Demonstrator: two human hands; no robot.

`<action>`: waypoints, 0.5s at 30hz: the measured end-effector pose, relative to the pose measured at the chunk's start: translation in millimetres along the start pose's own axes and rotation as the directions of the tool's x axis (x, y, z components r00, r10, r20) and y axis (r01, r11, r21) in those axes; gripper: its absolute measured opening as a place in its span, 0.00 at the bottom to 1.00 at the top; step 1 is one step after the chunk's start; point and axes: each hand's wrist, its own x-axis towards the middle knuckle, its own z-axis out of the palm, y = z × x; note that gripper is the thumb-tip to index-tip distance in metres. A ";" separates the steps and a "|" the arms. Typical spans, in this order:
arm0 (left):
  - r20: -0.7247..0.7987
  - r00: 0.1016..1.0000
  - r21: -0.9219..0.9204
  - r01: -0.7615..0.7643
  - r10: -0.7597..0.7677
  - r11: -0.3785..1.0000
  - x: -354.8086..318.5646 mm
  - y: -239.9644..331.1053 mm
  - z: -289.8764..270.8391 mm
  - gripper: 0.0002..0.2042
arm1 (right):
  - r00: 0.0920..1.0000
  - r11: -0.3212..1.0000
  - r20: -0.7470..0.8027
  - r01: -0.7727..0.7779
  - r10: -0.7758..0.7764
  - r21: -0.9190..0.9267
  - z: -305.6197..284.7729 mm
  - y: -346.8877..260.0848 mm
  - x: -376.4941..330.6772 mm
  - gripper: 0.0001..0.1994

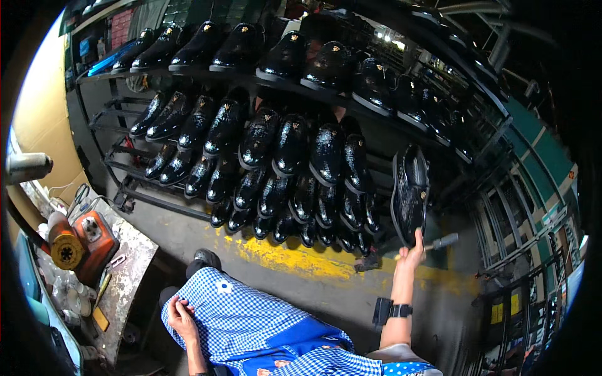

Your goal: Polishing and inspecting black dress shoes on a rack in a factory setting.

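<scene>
black shoe [411, 195] in r hand [410, 254], chkd apron [248, 307]

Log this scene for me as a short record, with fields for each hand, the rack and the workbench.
Right hand: hand holds glossy black shoe by its toe end; a slim tool with a grey end juts out beside the hand
Left hand: hand rests on blue-and-white checked cloth apron
Rack: black metal rack ahead, bearing rows of glossy black shoes
Workbench: worn, stained whitish tabletop at left, orange-red boxy device on it
</scene>
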 end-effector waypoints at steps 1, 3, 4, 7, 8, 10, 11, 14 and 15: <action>-0.002 1.000 0.016 -0.012 0.012 1.000 0.5 -0.5 -0.1 0.10 | 0.996 0.999 -0.086 0.032 -0.035 -0.035 16.3 4.2 9.8 0.16; -0.024 0.999 0.029 -0.039 0.039 0.999 1.4 -1.0 -1.0 0.10 | 0.994 0.997 -0.103 0.013 -0.021 -0.079 50.2 9.6 32.6 0.19; -0.043 0.998 0.036 -0.034 0.036 0.999 1.8 -0.9 -1.7 0.10 | 0.988 0.996 -0.152 -0.039 0.026 -0.081 69.7 11.5 46.3 0.20; -0.056 0.995 0.040 -0.077 0.079 0.996 1.0 0.4 -4.6 0.10 | 0.991 0.724 0.045 0.121 -0.124 -0.679 98.6 3.2 76.7 0.26; -0.058 0.995 0.040 -0.082 0.084 0.996 0.6 1.0 -6.0 0.10 | 0.963 0.440 0.179 0.251 -0.200 -0.862 102.9 2.8 79.7 0.31; -0.082 0.995 0.034 -0.057 0.059 0.998 -1.7 1.4 -8.9 0.09 | 0.926 0.216 0.170 0.252 -0.337 -0.943 99.5 2.1 75.0 0.33; -0.093 0.994 0.041 -0.044 0.048 0.998 -3.0 1.1 -10.1 0.09 | 0.879 0.303 0.234 0.376 -0.415 -0.875 94.9 4.0 67.2 0.31; -0.105 0.994 0.024 -0.008 0.010 1.000 -3.4 0.4 -11.6 0.09 | 0.876 0.640 0.406 0.472 -0.261 -0.606 107.8 31.2 32.0 0.24; -0.096 0.995 0.052 -0.029 0.034 0.998 -2.1 0.3 -10.9 0.09 | 0.871 0.758 0.471 0.402 -0.143 -0.513 109.7 41.2 19.0 0.23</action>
